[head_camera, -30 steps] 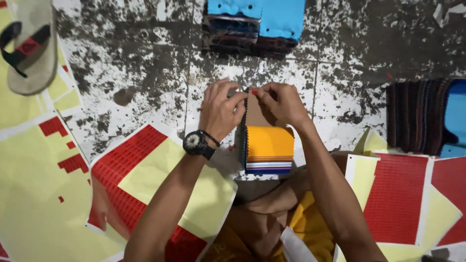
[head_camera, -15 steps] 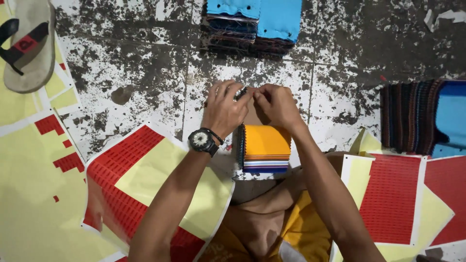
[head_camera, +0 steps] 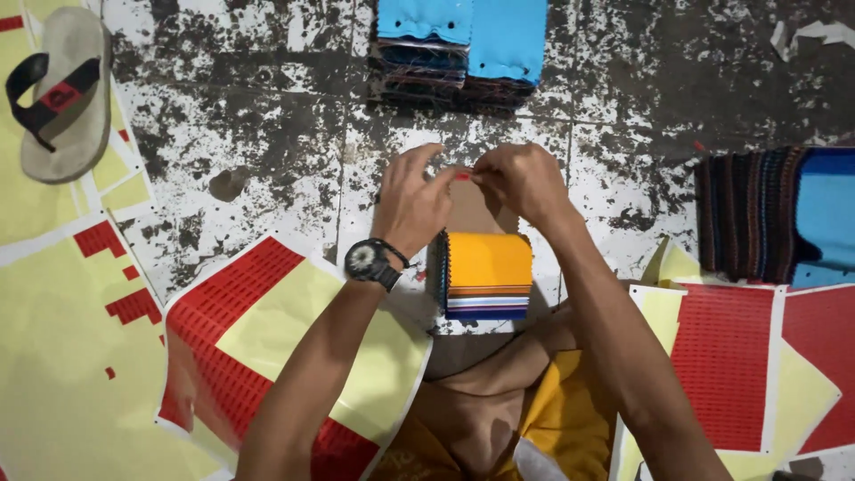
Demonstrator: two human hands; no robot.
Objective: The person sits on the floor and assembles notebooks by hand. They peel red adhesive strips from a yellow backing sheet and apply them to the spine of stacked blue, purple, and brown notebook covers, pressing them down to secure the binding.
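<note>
Fingertips of both hands (head_camera: 468,187) hide most of a tiny red sticker (head_camera: 462,176).

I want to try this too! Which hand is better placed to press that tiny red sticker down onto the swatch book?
Probably the left hand: its fingertip holds the small red sticker right above the fabric swatch book. The right hand only pinches beside it.

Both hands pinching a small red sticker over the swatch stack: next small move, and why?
Probably lower it and press it onto the brown card. The left hand and right hand meet fingertip to fingertip on the red sticker, just above the card that tops the swatch stack, so it looks peeled and not yet stuck.
</note>
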